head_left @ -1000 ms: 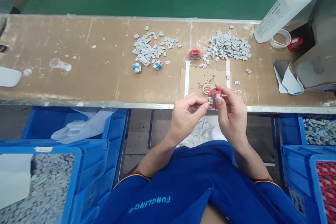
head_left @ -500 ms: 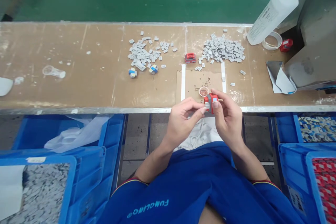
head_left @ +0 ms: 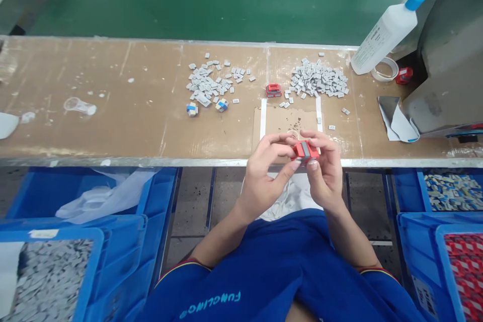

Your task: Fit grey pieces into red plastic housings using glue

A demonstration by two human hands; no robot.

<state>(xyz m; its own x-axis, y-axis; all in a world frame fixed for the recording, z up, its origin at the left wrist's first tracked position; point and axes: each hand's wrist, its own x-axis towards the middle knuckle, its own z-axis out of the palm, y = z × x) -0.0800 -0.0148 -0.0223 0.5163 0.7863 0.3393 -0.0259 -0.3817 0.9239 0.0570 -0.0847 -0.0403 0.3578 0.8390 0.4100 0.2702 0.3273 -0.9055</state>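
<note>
A red and grey plastic piece (head_left: 305, 150) is held between both hands above the table's front edge. My left hand (head_left: 266, 173) grips its left side with thumb and fingers. On its right side, my right hand (head_left: 325, 171) holds it between thumb and fingertips. Just behind the fingers, a small round cup (head_left: 292, 135) is partly hidden. Another red and grey piece (head_left: 273, 90) rests farther back on the table. Small grey tiles lie in a right pile (head_left: 319, 79) and a left pile (head_left: 206, 82). Two blue, yellow and white pieces (head_left: 222, 105) sit by the left pile.
A white bottle with a blue nozzle (head_left: 385, 35) stands at the back right beside a tape roll (head_left: 392, 71). Blue crates (head_left: 124, 246) flank me below the brown table (head_left: 139, 136). A clear plastic item (head_left: 80, 106) lies at left.
The red and grey piece has been turned, so its grey band and red faces show differently. My left fingers have closed in around its left side. The camera view has shifted slightly.
</note>
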